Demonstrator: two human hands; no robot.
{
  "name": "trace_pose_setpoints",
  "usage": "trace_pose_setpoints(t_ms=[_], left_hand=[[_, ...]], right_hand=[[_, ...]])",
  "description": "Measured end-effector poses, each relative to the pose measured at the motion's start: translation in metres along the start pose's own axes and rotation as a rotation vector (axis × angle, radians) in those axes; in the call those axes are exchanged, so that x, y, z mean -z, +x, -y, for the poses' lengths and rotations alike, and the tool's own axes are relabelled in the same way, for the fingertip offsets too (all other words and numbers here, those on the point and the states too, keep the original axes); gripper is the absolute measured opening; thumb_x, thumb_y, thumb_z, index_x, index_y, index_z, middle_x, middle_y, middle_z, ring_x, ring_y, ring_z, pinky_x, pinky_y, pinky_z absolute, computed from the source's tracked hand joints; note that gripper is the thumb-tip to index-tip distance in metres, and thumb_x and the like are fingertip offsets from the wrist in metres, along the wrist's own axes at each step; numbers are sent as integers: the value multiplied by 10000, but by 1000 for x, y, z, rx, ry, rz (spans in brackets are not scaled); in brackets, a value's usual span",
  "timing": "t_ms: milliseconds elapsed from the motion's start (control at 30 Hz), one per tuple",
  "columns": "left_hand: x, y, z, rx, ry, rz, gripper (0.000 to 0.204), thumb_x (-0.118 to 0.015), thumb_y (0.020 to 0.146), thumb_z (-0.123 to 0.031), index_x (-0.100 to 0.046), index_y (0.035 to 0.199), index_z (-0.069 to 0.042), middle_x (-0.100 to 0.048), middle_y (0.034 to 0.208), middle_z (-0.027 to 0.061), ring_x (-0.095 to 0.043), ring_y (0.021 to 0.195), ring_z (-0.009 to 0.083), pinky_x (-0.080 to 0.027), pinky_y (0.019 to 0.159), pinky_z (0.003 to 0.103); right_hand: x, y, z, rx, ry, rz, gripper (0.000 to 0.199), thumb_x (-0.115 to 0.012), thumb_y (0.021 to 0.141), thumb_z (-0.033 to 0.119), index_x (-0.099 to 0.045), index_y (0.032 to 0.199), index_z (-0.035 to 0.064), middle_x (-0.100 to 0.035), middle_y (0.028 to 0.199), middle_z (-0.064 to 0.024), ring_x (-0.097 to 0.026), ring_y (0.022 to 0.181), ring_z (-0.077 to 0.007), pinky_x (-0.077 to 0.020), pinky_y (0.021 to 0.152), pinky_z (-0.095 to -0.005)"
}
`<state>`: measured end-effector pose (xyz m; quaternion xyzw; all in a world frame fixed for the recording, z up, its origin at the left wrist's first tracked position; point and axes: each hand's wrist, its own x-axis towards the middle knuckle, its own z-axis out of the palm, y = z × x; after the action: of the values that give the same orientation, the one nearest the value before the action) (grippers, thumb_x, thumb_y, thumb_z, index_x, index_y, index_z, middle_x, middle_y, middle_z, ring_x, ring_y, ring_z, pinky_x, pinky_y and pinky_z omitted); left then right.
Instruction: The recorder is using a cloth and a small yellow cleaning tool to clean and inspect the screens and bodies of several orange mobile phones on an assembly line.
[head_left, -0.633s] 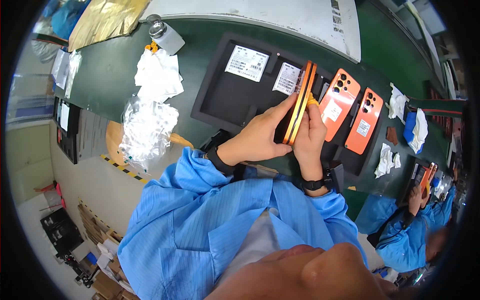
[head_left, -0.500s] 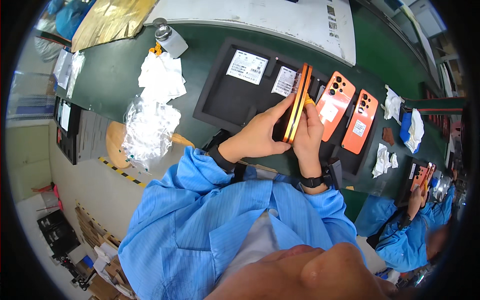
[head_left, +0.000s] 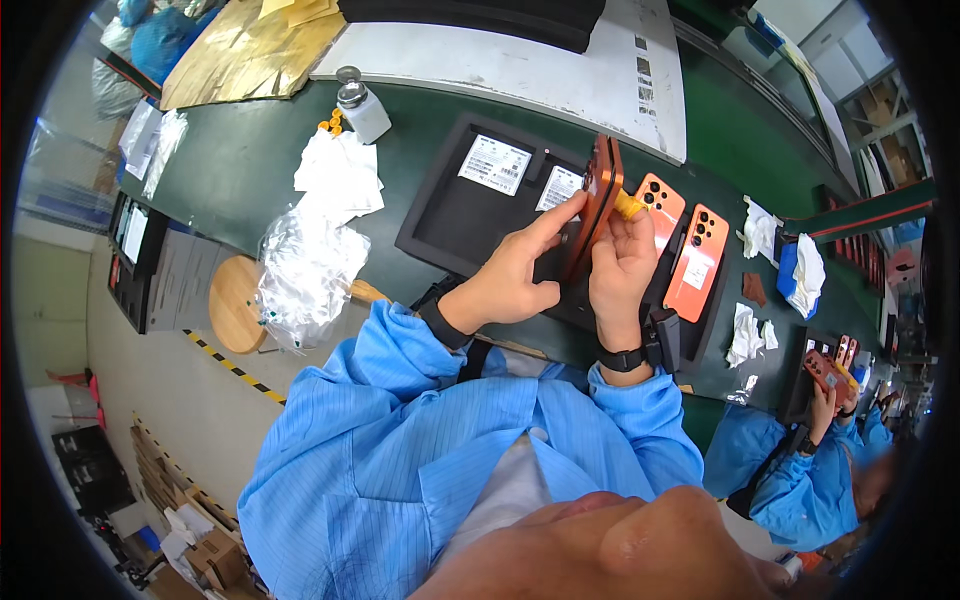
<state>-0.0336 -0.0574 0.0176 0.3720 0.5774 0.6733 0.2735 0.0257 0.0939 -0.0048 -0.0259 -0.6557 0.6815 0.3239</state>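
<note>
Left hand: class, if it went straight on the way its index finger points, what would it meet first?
The left hand would first meet the upright orange phone between the hands; its index fingertip seems to touch it already, though depth is unclear in this single view.

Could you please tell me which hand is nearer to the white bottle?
Left. The left hand is below and to the right of the white bottle in the picture; the right hand is farther right.
</note>
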Motion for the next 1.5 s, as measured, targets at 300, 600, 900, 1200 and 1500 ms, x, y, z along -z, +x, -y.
trace_pose_setpoints(t_ms=[300, 600, 900, 1200, 1500], left_hand=[[-11, -15, 11, -104, 42, -21, 872, -498, 730, 114, -247, 1559, 14, -311, 1596, 168, -285, 1500, 278, -248, 1206, 427], [-21, -8, 7, -75, -151, -123, 836, -480, 742, 132, -262, 1538, 2, -332, 1580, 179, -311, 1490, 284, -289, 1189, 443], [-2, 20, 12, -91, -162, -221, 843, -438, 710, 180, -279, 1517, -6, -411, 1513, 186, -385, 1444, 289, -360, 1149, 428], [-18, -16, 31, 8, -111, -209, 814, -332, 757, 208, -257, 1542, 6, -421, 1505, 186, -461, 1387, 262, -400, 1107, 362], [-11, -17, 36, 90, 107, -188, 723, -345, 806, 202, -350, 1504, 17, -511, 1430, 204, -521, 1338, 284, -427, 1094, 364]], right_hand=[[1, -20, 1, 119, 56, -59, 370, -449, 957, -133, -485, 1309, -23, -572, 1337, -144, -603, 1174, -190, -506, 959, -303], [-2, -17, 5, 132, 3, -83, 398, -432, 949, -146, -464, 1325, -21, -554, 1367, -166, -574, 1255, -247, -485, 1005, -334], [-6, 7, -1, 47, 100, -25, 345, -379, 909, -172, -551, 1181, -47, -543, 1368, -168, -555, 1263, -249, -428, 1089, -374], [-3, -46, -24, -13, 97, -85, 330, -406, 908, -168, -564, 1175, -56, -585, 1312, -143, -571, 1239, -221, -430, 1072, -346], [-1, -41, -31, -49, 145, -110, 357, -422, 945, -150, -495, 1276, -38, -568, 1315, -150, -576, 1235, -240, -449, 1090, -383]])
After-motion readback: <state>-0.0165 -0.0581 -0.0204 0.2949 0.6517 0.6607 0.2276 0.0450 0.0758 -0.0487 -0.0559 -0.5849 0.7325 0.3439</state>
